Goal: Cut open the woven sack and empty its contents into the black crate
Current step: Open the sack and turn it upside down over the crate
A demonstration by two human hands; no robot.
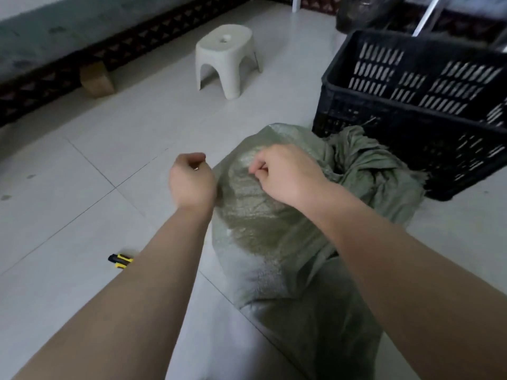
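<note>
A grey-green woven sack (274, 229) lies on the floor tiles in front of me, its crumpled open mouth (365, 160) against the black crate (417, 105). My left hand (192, 179) is closed at the sack's left edge, seemingly pinching the fabric. My right hand (285, 174) is closed on top of the sack, its fingers pinching the weave. A yellow and black utility knife (120, 260) lies on the floor to the left, partly hidden behind my left forearm. The sack's contents are hidden.
A white plastic stool (226, 58) stands further back on the tiled floor. A dark patterned skirting and a brown block (96, 79) run along the left wall. Behind the crate stand white poles (428, 15) and a dark bag (365, 12).
</note>
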